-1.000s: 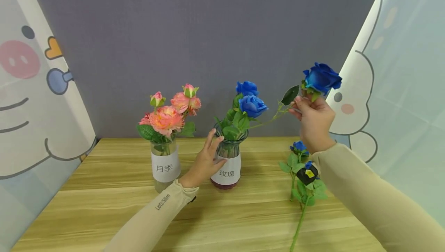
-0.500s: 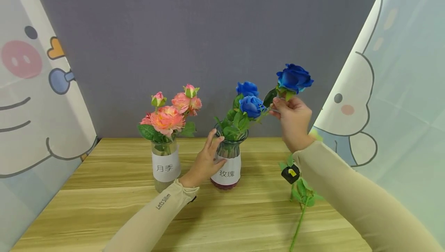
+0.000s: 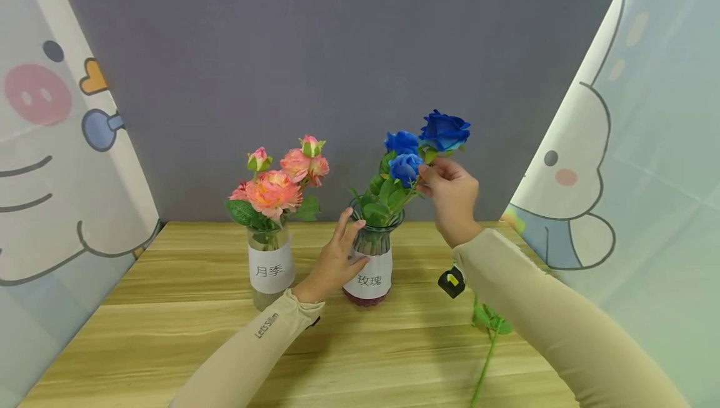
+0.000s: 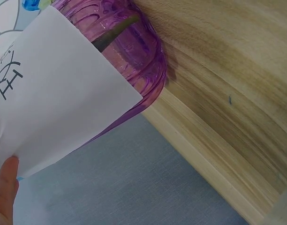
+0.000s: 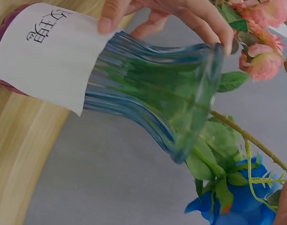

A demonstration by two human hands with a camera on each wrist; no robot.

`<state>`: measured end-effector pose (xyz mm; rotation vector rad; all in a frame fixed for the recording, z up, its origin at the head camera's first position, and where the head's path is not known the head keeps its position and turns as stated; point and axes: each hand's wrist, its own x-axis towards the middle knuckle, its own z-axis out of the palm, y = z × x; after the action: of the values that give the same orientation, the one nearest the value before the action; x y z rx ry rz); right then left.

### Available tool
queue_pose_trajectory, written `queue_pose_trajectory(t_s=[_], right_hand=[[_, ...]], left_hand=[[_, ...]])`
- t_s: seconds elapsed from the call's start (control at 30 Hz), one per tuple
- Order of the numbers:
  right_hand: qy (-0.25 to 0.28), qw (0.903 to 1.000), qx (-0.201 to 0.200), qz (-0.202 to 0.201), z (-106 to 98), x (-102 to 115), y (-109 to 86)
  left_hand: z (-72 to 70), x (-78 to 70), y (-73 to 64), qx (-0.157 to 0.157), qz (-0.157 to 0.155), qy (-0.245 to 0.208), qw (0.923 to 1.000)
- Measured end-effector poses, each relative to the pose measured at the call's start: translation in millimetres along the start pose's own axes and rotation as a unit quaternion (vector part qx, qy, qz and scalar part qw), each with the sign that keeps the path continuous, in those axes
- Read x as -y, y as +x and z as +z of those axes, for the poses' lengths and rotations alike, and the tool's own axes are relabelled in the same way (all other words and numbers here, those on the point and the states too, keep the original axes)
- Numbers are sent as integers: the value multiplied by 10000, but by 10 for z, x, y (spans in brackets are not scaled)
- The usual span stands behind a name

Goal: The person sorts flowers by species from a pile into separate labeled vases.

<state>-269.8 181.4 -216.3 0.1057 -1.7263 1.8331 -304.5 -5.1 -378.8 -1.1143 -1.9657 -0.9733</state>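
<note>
Head view. Right hand [image 3: 452, 195]: one, thumb and fingertips pinched together on a blue rose [image 3: 444, 131], just beneath the bloom. Left hand [image 3: 334, 261]: one, fingers spread and fairly straight, touching the upper part of a ribbed vase [image 3: 372, 244], blue-green glass above and purple at the base, with a white paper label [image 3: 374, 280] bearing Chinese characters. The pinched bloom is above and to the right of the vase. Two further blue blooms [image 3: 405, 169] with green foliage stand in the same vase. To its left, apart: a second vase [image 3: 264, 300], clear, also labelled, holding pink flowers [image 3: 274, 192]. On the wooden table [image 3: 169, 333], right: a loose green stem [image 3: 486, 364], partly hidden by the right sleeve [image 3: 540, 308]. Behind: a grey panel [image 3: 360, 52]; either side, cartoon-printed sheets [image 3: 34, 164].

Left wrist view. Purple vase base, upright on the wood but slanted across the frame; a plant stem [image 4: 116, 32] visible inside. One fingertip [image 4: 10, 166], lower left, on the label.

Right wrist view. Left thumb [image 5: 110, 16] at the label's edge; one finger at the vase rim [image 5: 197, 103]. The rose stem [image 5: 246, 136] runs from the vase mouth to the right hand's fingers, partly cropped at the edge.
</note>
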Motion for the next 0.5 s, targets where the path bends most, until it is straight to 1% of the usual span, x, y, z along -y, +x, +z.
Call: queue_pose_trajectory(t_s=[0.13,0.5], right_hand=[[-30,9999,100,48,27,-52,-31],[-179,9992,290,199,80,-208,-110]], left_hand=[[3,-6,5,-8,9,-20,10000],[0,-17,8,-11,-25,125,9999]])
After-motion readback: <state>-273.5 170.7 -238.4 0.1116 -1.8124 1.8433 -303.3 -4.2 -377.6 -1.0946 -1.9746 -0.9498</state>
